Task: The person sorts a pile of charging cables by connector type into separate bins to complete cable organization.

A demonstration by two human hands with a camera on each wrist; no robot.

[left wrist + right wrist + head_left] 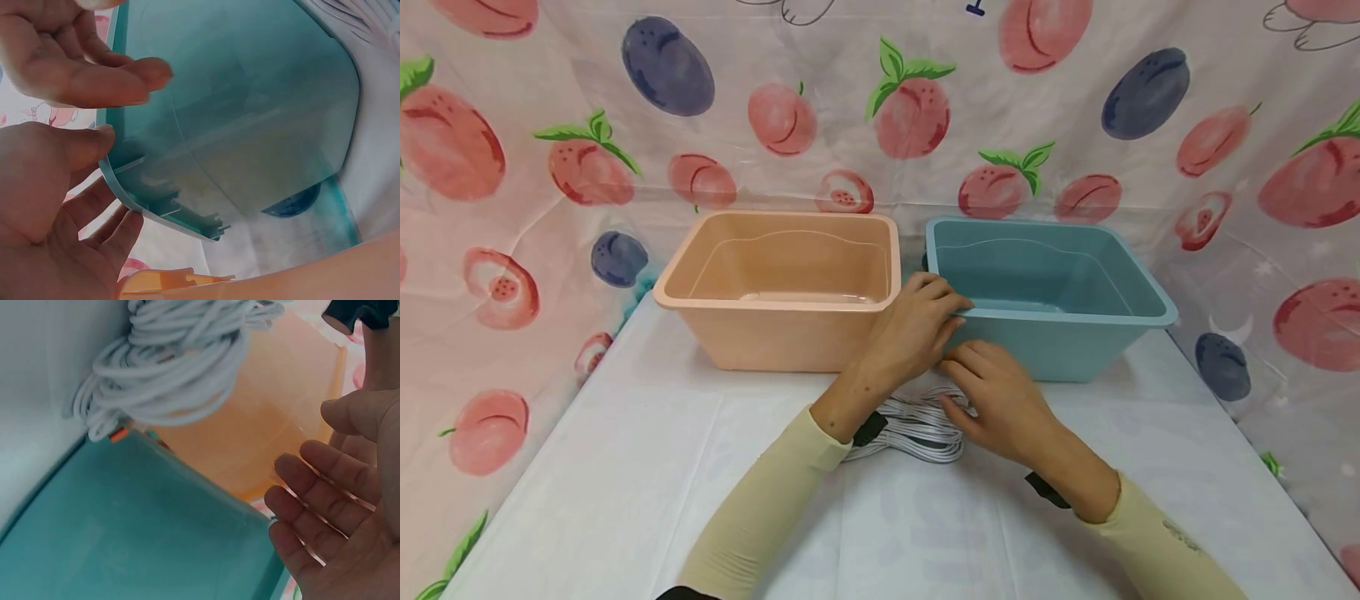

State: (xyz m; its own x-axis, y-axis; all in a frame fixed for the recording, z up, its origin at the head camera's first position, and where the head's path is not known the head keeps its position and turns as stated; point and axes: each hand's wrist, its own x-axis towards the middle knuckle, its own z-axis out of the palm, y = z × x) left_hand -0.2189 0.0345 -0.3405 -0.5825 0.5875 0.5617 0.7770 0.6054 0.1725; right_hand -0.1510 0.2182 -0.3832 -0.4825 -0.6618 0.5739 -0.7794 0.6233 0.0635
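Observation:
My left hand [910,329] grips the front left corner of the rim of a teal plastic bin [1052,350]. In the left wrist view its thumb lies on one side of that rim and its fingers on the other. My right hand [1003,400] hovers just in front of the same bin, fingers loosely bent, holding nothing; the right wrist view shows its palm and separated fingers [325,487]. Between my wrists on the table lies a coiled bundle of white cable [917,433], partly covered by my left forearm and right hand in the head view.
An orange-peach bin [775,337] stands left of the teal one, a narrow gap between them. Both sit at the back of a white-covered table [625,467], against a fruit-printed curtain [835,50]. Something small and orange [118,434] shows beside the cable.

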